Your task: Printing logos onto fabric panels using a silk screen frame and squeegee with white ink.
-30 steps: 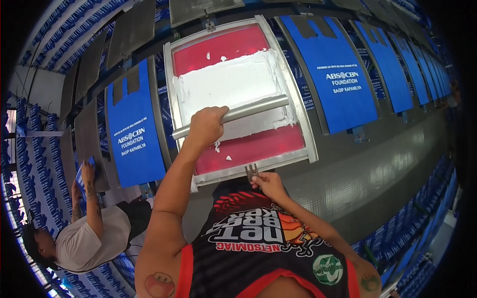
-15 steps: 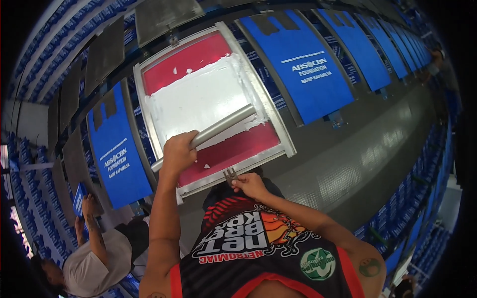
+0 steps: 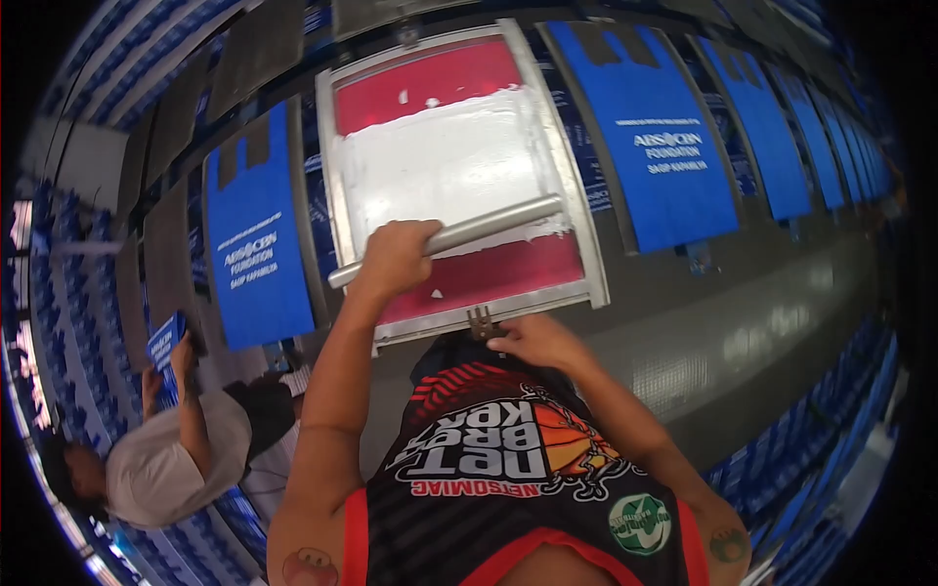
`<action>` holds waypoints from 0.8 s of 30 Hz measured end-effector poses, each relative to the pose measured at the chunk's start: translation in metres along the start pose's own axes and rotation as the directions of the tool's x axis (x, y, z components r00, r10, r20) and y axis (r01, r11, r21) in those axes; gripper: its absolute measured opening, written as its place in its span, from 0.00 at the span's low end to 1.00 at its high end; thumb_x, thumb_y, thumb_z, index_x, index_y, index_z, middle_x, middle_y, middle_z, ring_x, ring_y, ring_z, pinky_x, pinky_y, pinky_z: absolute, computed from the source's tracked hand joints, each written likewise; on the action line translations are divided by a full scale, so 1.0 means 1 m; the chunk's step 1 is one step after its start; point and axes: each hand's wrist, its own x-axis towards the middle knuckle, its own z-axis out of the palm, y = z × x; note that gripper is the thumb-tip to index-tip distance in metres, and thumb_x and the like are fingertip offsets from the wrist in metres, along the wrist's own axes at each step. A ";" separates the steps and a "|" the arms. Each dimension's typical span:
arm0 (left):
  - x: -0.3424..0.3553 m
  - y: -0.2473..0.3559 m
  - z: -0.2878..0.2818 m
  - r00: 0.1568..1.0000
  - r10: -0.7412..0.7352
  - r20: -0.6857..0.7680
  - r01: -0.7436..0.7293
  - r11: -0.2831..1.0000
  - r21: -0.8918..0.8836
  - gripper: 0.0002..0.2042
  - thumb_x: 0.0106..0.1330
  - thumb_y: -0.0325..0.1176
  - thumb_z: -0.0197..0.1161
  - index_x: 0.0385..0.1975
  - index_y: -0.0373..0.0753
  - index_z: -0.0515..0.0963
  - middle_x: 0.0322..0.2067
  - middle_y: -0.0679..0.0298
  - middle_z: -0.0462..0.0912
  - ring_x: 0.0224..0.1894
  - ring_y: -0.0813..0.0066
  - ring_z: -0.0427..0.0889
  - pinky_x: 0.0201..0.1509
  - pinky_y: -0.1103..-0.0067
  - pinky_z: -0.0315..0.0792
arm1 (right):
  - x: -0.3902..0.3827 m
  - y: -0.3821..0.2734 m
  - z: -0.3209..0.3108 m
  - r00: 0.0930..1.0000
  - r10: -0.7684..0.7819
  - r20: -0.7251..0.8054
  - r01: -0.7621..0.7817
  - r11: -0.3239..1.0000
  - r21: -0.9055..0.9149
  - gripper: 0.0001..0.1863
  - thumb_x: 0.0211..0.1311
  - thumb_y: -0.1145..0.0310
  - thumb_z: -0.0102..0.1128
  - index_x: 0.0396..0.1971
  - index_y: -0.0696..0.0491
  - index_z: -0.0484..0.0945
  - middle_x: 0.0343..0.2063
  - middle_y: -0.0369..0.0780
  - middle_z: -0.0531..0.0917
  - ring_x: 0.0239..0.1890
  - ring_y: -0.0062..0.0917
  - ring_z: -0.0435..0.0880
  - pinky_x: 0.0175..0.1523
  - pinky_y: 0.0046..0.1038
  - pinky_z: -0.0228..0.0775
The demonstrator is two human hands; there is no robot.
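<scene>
My left hand [image 3: 399, 258] is wrapped round a long silver squeegee [image 3: 503, 221], which lies slantwise across the screen printing frame [image 3: 598, 264]. White ink [image 3: 445, 156] covers the middle of the mesh, with dark pink bands [image 3: 528, 262] at its far and near ends. At the frame's near edge, my right hand [image 3: 545, 342] has thumb and fingers closed at a small metal bracket [image 3: 481, 324]. Its inner fingers are partly hidden. The frame lies over the board beneath it, which I cannot see.
Blue printed cloth pieces [image 3: 674, 146] lie on boards in a row to the right, and another blue piece [image 3: 256, 234] lies to the left. At the lower left, a person [image 3: 176, 454] holds a blue piece. Racks of blue pieces [image 3: 811, 420] stand behind.
The view has shifted, so the frame and boards appear further right. My left hand still grips the squeegee near the frame's close end; my right hand stays by the bracket.
</scene>
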 end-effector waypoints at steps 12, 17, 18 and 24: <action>-0.037 -0.045 0.004 0.964 -0.252 0.082 0.217 0.927 0.305 0.08 0.45 0.27 0.63 0.27 0.41 0.79 0.23 0.56 0.81 0.31 0.57 0.82 0.45 0.62 0.74 | 0.086 -0.009 -0.117 0.889 -0.409 -0.204 0.066 0.557 -0.828 0.04 0.49 0.70 0.59 0.22 0.51 0.74 0.18 0.40 0.79 0.25 0.36 0.82 0.28 0.38 0.75; -0.041 -0.103 0.047 0.944 -0.030 -0.329 0.125 0.953 0.274 0.04 0.41 0.26 0.61 0.18 0.42 0.77 0.18 0.57 0.78 0.24 0.59 0.79 0.43 0.63 0.74 | 0.117 0.015 -0.104 0.671 -0.613 -0.417 -0.006 0.558 -0.830 0.06 0.52 0.72 0.52 0.18 0.49 0.74 0.16 0.39 0.79 0.19 0.31 0.80 0.22 0.35 0.73; -0.008 -0.124 0.040 0.937 -0.036 -0.347 0.148 0.942 0.302 0.03 0.42 0.26 0.60 0.18 0.42 0.76 0.18 0.56 0.78 0.23 0.58 0.79 0.40 0.64 0.75 | 0.149 0.012 -0.125 0.673 -0.604 -0.427 -0.053 0.537 -0.842 0.06 0.53 0.72 0.52 0.19 0.49 0.75 0.17 0.39 0.80 0.20 0.31 0.81 0.23 0.35 0.74; 0.091 -0.155 -0.031 0.966 -0.249 -0.070 0.258 0.906 0.336 0.14 0.50 0.42 0.69 0.31 0.41 0.80 0.27 0.54 0.83 0.31 0.55 0.83 0.37 0.63 0.74 | 0.215 -0.056 -0.218 0.847 -0.432 -0.310 -0.052 0.513 -0.857 0.10 0.48 0.69 0.57 0.33 0.48 0.80 0.24 0.42 0.84 0.28 0.36 0.84 0.34 0.38 0.76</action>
